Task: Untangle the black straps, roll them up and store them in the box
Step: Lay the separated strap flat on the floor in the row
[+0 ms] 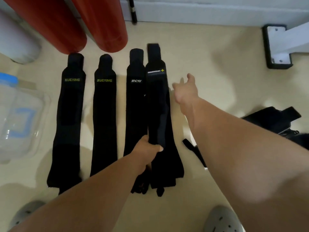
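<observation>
I have the left hand (pixel 147 148) closed round the fourth strap (pixel 157 91), thumb across the front and fingers curled behind, gripping it low along its length. Above that grip the strap runs away from me over the floor with one long edge folded up and over. Its narrow tab end lies farthest off, and below the grip its wide end spreads flat toward me.

The right hand (pixel 185 91) is up and to the right of the grip, just beside the strap's upper half, fingers spread and loose, holding nothing. I cannot tell whether it touches the strap.

Immediately left of the grip lies the third strap (pixel 133 106), its side against the held one. Further left, apart from each other, lie the second strap (pixel 104 114) and the first strap (pixel 70 106), both flat and marked XUEYING. Well left of the grip, beyond them all, sits the clear box (pixel 21 114) with blue trim.

Right of the grip a thin black strip (pixel 194 151) shows beside the right forearm, and a black bag (pixel 274 121) lies further right.
</observation>
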